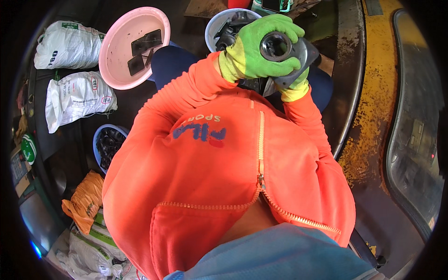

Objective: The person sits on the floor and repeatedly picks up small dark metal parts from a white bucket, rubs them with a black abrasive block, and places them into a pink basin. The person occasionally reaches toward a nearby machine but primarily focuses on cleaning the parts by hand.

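Both hands wear green and yellow gloves and are raised over my lap. A black moulded plastic part (305, 57), with a round open collar on a flat plate, is between them. My left hand (254, 52) wraps its fingers around the collar. From below and the right, my right hand (298, 87) grips the plate's lower edge; most of its fingers are hidden behind the part. Just beyond my left hand, a pale blue basin (208, 33) holds several black parts. More dark pieces lie under my wrists, partly covered by the sleeves.
A pink basin (108, 60) with flat black pieces stands at the left. White sacks (70, 44) lie beside it, and a blue tub (95, 147) of black parts sits nearer. An orange bag (87, 200) is lower left. Worn yellow machinery (366, 126) rises along the right.
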A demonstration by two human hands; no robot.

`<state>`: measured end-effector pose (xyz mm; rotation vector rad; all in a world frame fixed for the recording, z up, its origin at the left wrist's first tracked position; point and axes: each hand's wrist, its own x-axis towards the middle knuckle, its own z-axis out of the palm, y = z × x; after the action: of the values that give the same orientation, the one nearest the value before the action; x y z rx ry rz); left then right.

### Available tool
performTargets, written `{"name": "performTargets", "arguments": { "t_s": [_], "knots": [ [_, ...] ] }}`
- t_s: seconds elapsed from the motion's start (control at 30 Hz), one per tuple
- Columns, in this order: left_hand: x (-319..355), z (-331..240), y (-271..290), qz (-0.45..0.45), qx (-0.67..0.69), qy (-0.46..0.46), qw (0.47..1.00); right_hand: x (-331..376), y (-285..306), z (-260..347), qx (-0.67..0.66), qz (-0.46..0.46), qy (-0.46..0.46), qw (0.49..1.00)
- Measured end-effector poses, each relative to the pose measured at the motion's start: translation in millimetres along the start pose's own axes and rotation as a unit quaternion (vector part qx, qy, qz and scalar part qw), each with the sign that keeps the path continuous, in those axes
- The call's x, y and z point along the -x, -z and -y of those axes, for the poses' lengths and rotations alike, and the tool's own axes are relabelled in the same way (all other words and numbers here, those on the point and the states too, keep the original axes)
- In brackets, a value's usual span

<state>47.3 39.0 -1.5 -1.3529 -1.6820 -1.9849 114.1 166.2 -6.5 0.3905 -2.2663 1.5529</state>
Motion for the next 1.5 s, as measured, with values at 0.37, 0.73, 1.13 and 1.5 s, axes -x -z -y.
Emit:
{"name": "performTargets", "arguments": {
  "t_s": [0.37, 0.73, 1.13, 1.5],
  "knots": [
    [-6, -6, 19, 0.182, 0.1, 0.003, 0.978, 6, 14, 10, 0.218, 0.121, 0.168, 0.954],
    [-9, 1, 21, 0.319, 0.291, 0.069, 0.899, 37, 10, 1, -0.172, 0.217, -0.131, 0.952],
    [-19, -6, 22, 0.127, -0.096, -0.007, 0.987, 1, 9, -6, -0.068, 0.031, -0.043, 0.996],
    [4, -12, 14, 0.104, 0.124, 0.066, 0.985, -2, 12, 16, 0.117, 0.126, 0.086, 0.981]
  ]
}}
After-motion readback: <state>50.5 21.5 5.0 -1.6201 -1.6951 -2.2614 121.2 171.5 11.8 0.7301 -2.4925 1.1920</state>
